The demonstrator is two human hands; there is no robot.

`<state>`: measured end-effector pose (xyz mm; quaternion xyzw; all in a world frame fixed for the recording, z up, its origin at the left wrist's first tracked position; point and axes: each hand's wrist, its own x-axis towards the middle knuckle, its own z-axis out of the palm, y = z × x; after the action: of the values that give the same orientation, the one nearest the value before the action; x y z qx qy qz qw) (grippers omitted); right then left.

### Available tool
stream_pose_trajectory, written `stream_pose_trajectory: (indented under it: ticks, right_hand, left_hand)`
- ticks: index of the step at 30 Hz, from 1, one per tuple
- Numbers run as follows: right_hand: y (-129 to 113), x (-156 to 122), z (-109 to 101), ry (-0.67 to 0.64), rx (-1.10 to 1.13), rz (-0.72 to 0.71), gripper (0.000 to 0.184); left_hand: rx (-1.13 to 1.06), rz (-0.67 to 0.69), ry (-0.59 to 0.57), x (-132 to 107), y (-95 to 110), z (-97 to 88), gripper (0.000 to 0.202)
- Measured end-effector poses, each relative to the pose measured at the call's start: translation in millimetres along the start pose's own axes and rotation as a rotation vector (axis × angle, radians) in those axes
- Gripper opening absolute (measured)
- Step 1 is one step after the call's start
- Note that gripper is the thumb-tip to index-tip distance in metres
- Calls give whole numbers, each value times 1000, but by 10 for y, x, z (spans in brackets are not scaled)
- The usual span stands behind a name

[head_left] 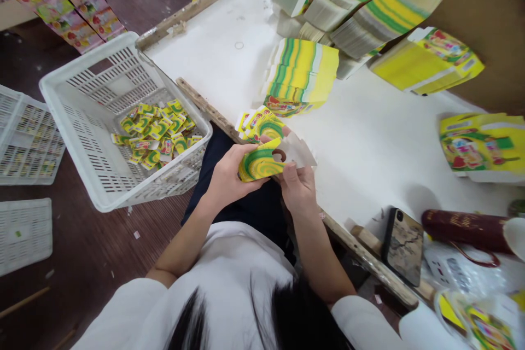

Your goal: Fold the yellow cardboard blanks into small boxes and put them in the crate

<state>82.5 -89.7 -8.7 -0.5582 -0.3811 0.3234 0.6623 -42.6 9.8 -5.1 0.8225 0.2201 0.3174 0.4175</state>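
Observation:
A small yellow-and-green carton [259,163] is held between my two hands, just over the table's near edge. My left hand [229,175] is wrapped round its left end. On the right, my right hand [300,188] pinches its pale open end, with the thumb at the front and some fingers hidden behind. A round cut-out shows in the carton's side. Right behind it, several similar cartons [262,120] lie on the table edge, partly covered by my hands. A stack of flat cartons [301,74] stands a little farther back.
To the left, a white plastic crate [123,191] holds many small cartons [158,128]. More carton stacks [373,11] stand at the back of the white table [205,38]. A phone [404,243] and a dark red cylinder [463,229] lie at right, near the wooden edge strip [361,254].

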Motion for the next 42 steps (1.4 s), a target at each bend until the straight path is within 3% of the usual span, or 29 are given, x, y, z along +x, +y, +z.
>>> stream_pose_trajectory:
  ticks: [11,17,25,29,37,42]
  right_hand:
    - [-79,12,-58,-37,-193,-116,61]
    - [-98,11,-67,30,-476,-248,53]
    - [-167,55,-315,-163,-584,-302,26]
    - [-189,66,-400,-242,-604,-351,31]
    - [-99,30,-353,-302,-684,-366,53]
    - [-94,37,-355,-263,-672,-335,41]
  left_hand:
    - [29,15,-2,-1,-11,9,56]
    - [102,65,10,21,-52,-29,54]
    - [117,56,-25,12,-57,-70,54]
    - [82,86,-59,23,-27,-75,52]
    - [121,46,-50,17,-37,-83,54]
    - [110,37,-52,15,-35,-53,54]
